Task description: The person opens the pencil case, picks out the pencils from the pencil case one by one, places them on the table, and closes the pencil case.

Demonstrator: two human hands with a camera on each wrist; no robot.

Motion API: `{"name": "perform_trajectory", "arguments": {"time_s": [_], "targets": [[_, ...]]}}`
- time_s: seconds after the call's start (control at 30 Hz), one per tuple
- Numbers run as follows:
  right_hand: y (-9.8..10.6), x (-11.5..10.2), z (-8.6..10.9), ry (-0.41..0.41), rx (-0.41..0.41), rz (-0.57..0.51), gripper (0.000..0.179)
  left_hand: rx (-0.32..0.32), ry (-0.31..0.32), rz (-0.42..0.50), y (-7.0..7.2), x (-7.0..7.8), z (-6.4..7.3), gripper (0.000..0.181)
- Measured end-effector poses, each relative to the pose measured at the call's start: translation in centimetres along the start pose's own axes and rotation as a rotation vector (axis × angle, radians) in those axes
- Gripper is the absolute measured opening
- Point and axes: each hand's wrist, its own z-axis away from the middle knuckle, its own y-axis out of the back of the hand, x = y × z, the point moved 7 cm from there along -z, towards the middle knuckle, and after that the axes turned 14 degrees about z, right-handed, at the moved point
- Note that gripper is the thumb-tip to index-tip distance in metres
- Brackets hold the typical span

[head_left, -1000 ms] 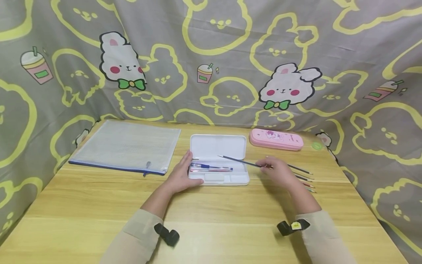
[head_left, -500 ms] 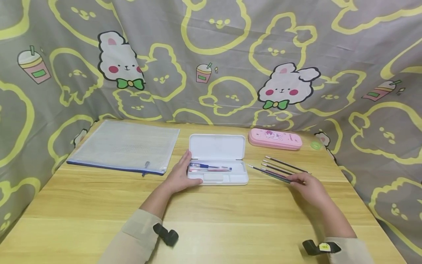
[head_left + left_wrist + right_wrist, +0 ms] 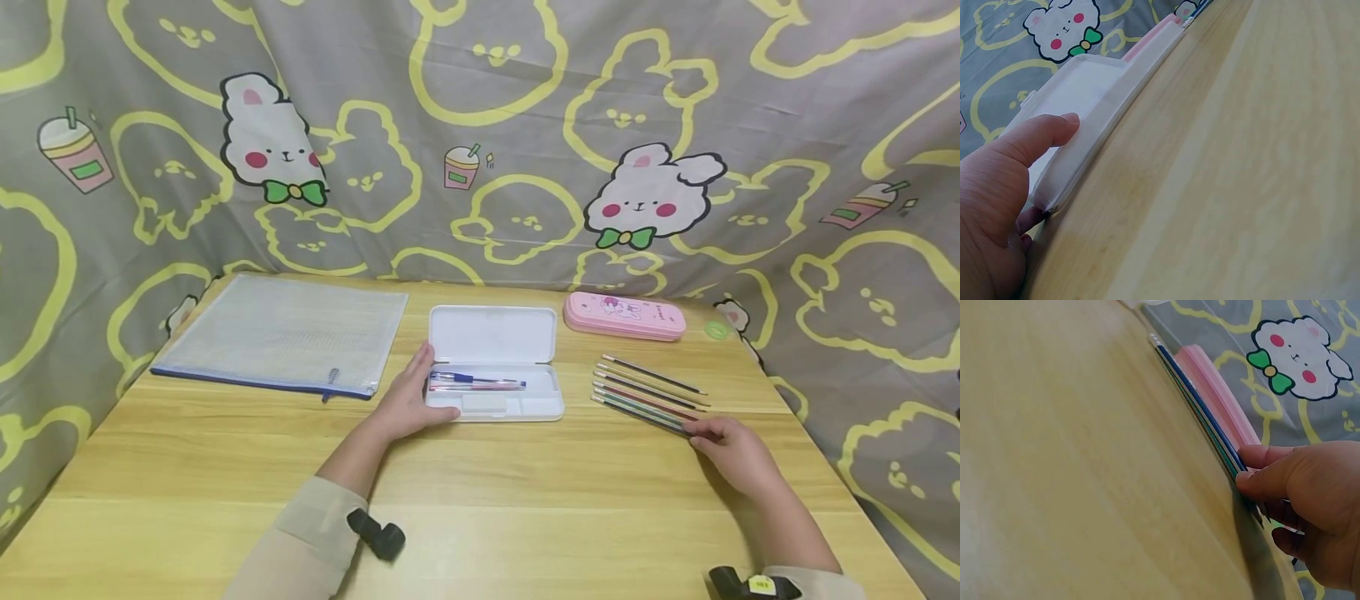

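A white pencil case point(image 3: 492, 335) lies unfolded on the table, holding a blue-capped pen point(image 3: 465, 379), a reddish pen and a pale eraser point(image 3: 474, 403). My left hand point(image 3: 405, 404) holds the case's left end, the thumb on its front edge and the fingers at its side. To the right, my right hand point(image 3: 738, 458) pinches a dark blue pencil point(image 3: 1200, 407) near its sharpened end. That pencil is at the front of a row of several pencils point(image 3: 652, 375), their eraser ends toward the case. A green pencil shows close beside it in the right wrist view.
Behind the pencils, toward the back of the table point(image 3: 480, 508), is a closed pink pencil case point(image 3: 625, 317). A mesh zip pouch point(image 3: 285, 333) with a blue zip lies at the left. A patterned curtain point(image 3: 375, 208) hangs along the table's back and sides.
My right hand has moved right and toward the front with the dark blue pencil, from near the white case to the front of the pencil row. The left hand stays on the case.
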Motion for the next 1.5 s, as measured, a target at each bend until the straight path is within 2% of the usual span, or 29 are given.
{"name": "perform_trajectory", "arguments": {"time_s": [0.37,0.67,0.8,1.0,1.17,1.5], "targets": [[-0.1,0.4,0.2,0.016,0.053,0.032,0.018,0.006,0.004,0.004,0.0,-0.2,-0.1,0.118],[-0.2,0.3,0.1,-0.004,0.018,0.007,0.022,0.001,0.008,0.006,-0.1,-0.1,-0.1,0.118],[0.1,-0.4,-0.4,0.0,0.016,0.014,0.024,0.002,0.008,0.01,0.0,-0.1,0.0,0.118],[0.4,-3.0,-1.9,0.034,0.026,0.022,0.023,0.004,0.01,0.01,0.0,-0.2,-0.1,0.118],[0.4,-6.2,-3.7,0.108,0.055,0.003,0.02,0.005,0.007,0.012,0.0,-0.3,-0.1,0.118],[-0.7,-12.8,-6.7,0.24,-0.003,-0.085,0.02,0.003,0.0,0.016,0.0,-0.2,-0.1,0.117]]}}
